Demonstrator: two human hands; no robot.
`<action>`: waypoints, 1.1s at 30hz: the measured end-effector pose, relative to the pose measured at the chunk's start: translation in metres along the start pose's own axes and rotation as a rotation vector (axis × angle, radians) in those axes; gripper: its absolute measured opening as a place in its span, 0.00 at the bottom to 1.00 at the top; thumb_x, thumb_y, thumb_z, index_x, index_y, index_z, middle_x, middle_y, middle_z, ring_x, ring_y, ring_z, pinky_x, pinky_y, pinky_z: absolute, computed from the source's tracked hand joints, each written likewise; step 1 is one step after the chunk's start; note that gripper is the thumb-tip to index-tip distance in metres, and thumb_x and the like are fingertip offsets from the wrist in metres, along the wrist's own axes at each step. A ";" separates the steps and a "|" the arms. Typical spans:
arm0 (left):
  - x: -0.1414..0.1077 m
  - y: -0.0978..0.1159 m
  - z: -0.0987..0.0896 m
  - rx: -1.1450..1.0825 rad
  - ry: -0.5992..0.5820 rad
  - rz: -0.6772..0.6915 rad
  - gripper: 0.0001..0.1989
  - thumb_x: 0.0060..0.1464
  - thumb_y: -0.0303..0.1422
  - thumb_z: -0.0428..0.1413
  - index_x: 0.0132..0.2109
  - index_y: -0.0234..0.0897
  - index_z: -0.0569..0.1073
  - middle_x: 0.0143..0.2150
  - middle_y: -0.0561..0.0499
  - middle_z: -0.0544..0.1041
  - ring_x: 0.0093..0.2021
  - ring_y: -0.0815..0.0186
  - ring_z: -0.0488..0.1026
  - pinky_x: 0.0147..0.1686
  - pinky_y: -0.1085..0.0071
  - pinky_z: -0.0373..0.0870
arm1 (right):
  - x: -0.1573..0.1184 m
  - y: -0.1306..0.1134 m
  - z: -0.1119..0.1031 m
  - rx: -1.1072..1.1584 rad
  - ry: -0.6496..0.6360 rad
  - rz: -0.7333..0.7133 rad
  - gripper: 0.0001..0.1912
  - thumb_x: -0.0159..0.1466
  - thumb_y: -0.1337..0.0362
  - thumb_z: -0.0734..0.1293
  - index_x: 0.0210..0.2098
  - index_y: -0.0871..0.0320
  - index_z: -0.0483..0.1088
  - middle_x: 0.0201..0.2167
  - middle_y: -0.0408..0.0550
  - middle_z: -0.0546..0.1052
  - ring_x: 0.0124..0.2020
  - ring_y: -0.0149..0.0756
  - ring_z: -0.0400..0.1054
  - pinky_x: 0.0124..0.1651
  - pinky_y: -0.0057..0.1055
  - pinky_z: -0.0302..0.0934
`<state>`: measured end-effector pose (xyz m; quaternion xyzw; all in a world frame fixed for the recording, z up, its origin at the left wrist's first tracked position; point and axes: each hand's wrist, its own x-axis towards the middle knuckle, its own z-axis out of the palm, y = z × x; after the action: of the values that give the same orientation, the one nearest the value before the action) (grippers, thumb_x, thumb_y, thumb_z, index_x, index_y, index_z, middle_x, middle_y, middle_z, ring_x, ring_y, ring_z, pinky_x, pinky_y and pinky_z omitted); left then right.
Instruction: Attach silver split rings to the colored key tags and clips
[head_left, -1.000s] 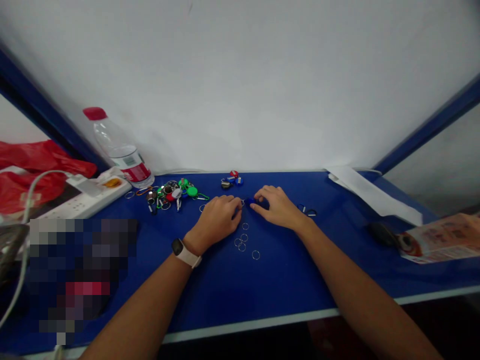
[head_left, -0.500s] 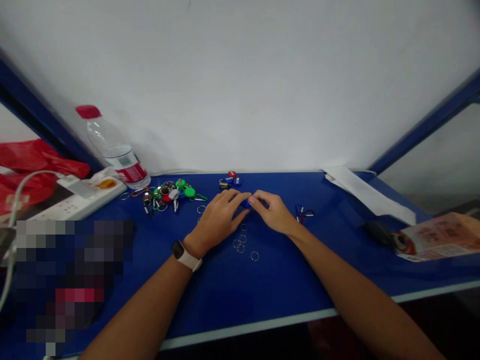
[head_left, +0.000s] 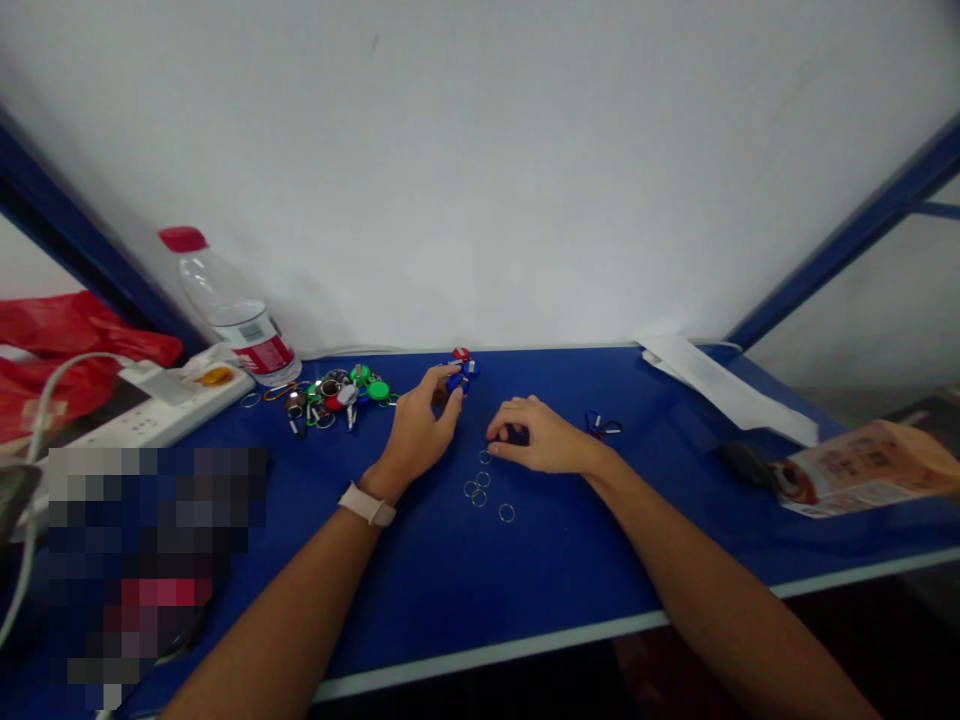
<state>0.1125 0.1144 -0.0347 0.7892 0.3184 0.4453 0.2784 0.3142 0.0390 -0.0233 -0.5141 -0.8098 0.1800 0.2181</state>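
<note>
My left hand (head_left: 421, 428) reaches to the back middle of the table, its thumb and forefinger around a round blue badge reel (head_left: 457, 382). Just behind it lie a red reel (head_left: 460, 353) and another blue reel (head_left: 471, 368); the fingers partly cover this small group. Over the middle of the table is my right hand (head_left: 546, 436), fingers bent and a small gap between thumb and forefinger. Below its thumb tip lies a thin metal split ring (head_left: 485, 457). Several more split rings (head_left: 478, 497) are scattered in front of it.
A pile of reels and clips (head_left: 334, 395) lies at the left, near a water bottle (head_left: 259, 340) and a white power strip (head_left: 157, 405). Small carabiners (head_left: 602, 425) are right of my right hand. White paper (head_left: 712, 385) and a printed carton (head_left: 862, 470) are farther right.
My hands have parted. The left has moved left and back with the blue badge reel, to the small group. The right has let go of the reel and lowered towards the split rings.
</note>
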 end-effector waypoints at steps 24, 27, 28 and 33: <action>-0.004 -0.003 0.004 -0.049 -0.197 -0.086 0.23 0.58 0.33 0.60 0.60 0.35 0.74 0.37 0.48 0.81 0.35 0.64 0.77 0.41 0.66 0.76 | 0.003 0.001 0.003 0.298 0.183 0.184 0.08 0.65 0.60 0.70 0.34 0.58 0.76 0.23 0.40 0.73 0.25 0.30 0.62 0.32 0.29 0.54; -0.005 0.000 0.004 -0.025 -0.226 -0.061 0.22 0.58 0.33 0.60 0.59 0.34 0.75 0.37 0.47 0.82 0.35 0.64 0.78 0.41 0.67 0.75 | 0.003 0.001 0.005 0.381 0.292 0.161 0.10 0.66 0.58 0.69 0.33 0.59 0.76 0.27 0.44 0.77 0.27 0.31 0.65 0.34 0.29 0.56; -0.006 0.000 0.005 -0.023 -0.236 -0.056 0.22 0.58 0.34 0.60 0.59 0.34 0.75 0.38 0.47 0.82 0.35 0.64 0.78 0.41 0.67 0.75 | 0.004 0.001 0.007 0.389 0.314 0.154 0.11 0.66 0.58 0.68 0.32 0.59 0.76 0.27 0.44 0.78 0.27 0.31 0.65 0.33 0.29 0.56; -0.009 0.003 0.008 -0.040 -0.289 -0.059 0.23 0.58 0.33 0.60 0.60 0.33 0.74 0.41 0.46 0.82 0.36 0.63 0.78 0.42 0.66 0.75 | 0.006 -0.002 0.013 0.299 0.359 0.110 0.13 0.69 0.58 0.65 0.33 0.58 0.76 0.27 0.45 0.78 0.27 0.31 0.65 0.33 0.30 0.55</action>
<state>0.1173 0.1047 -0.0409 0.8297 0.2891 0.3248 0.3501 0.3037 0.0425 -0.0321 -0.5431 -0.6932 0.2152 0.4221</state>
